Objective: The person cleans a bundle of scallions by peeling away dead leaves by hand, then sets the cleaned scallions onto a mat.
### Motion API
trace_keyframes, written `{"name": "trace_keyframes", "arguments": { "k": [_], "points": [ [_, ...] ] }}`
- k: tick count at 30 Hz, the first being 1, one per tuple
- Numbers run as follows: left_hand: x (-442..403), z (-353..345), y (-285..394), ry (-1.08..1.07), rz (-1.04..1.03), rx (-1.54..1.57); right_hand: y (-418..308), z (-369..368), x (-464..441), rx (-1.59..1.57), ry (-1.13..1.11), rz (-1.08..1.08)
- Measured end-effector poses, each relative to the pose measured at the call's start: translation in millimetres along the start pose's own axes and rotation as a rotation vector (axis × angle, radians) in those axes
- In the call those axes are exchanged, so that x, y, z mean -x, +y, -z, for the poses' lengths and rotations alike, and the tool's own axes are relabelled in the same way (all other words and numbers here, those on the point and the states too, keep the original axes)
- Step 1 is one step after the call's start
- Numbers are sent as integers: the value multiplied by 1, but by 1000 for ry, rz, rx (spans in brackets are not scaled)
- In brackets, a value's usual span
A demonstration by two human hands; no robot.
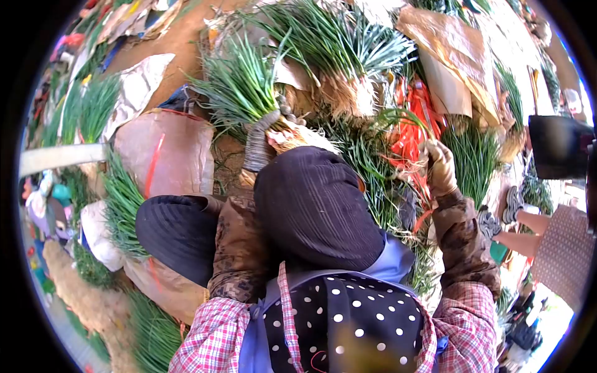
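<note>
My left hand (260,144), in a grey ribbed glove, is wrapped round a bunch of green onions (245,84). The leaves fan out toward the top left and the pale roots point right, just above my knee. Over on the right, my right hand (441,168), in a light glove, pinches a thin green onion stalk (404,116) whose leafy end bends to the left. Behind that stalk hang red-orange plastic strips (407,146). Loose green stalks (357,161) lie between my hands, partly hidden by my knee.
A large rooted bundle of green onions (342,53) lies at the top. Brown paper sheets (448,40) are at upper right, and a pinkish sack (165,149) is on the left. More green bundles (469,158) lie beside my right arm. Another person's sandalled feet (500,214) are at right.
</note>
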State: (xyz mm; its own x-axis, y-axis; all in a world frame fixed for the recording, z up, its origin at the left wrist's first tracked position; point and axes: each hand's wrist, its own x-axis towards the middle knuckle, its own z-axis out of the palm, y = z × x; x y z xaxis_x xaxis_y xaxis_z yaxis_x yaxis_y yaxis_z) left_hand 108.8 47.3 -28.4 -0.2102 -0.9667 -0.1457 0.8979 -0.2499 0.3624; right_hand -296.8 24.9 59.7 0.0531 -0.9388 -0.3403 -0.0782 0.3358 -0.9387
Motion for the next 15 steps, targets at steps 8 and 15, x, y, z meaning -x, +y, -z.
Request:
{"name": "trace_keyframes", "arguments": {
  "k": [8,15],
  "points": [
    [28,-22,-2,103,-92,14,55,57,77,298,-208,-203],
    [46,-29,3,166,-97,-33,230,166,163,827,-420,-558]
  ]
}}
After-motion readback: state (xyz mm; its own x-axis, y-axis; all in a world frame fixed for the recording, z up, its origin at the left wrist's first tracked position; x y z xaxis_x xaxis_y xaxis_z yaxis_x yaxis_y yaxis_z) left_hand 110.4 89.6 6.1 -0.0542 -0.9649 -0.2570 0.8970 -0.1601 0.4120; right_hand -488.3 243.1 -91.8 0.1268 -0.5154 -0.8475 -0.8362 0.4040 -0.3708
